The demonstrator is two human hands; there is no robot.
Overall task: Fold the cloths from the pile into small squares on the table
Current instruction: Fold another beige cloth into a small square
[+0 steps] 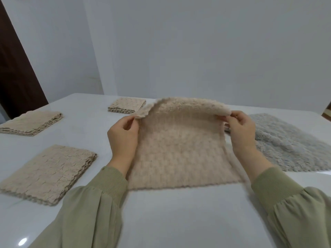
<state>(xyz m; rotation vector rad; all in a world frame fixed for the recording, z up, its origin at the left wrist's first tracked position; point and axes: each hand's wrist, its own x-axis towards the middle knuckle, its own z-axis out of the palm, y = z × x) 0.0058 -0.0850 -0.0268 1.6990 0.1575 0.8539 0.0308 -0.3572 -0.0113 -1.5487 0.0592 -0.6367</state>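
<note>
Your left hand point(123, 138) and right hand point(240, 130) each pinch a far corner of the beige cloth point(180, 147), lifting that edge (near edge lies on the desk point(179, 221)). A grey cloth point(290, 149) lies just right; three folded stacks point(48, 173) sit left.

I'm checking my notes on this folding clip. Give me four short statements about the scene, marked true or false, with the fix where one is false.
1. The left hand and the right hand each pinch a far corner of the beige cloth. True.
2. The beige cloth's near edge is lifted off the table. False: the near edge lies on the table, and the far edge is the raised one.
3. A near stack, a side stack and a far stack of folded beige cloths lie to the person's left. True.
4. The grey cloth lies on the left of the table. False: it lies on the right, beside the right hand.
</note>
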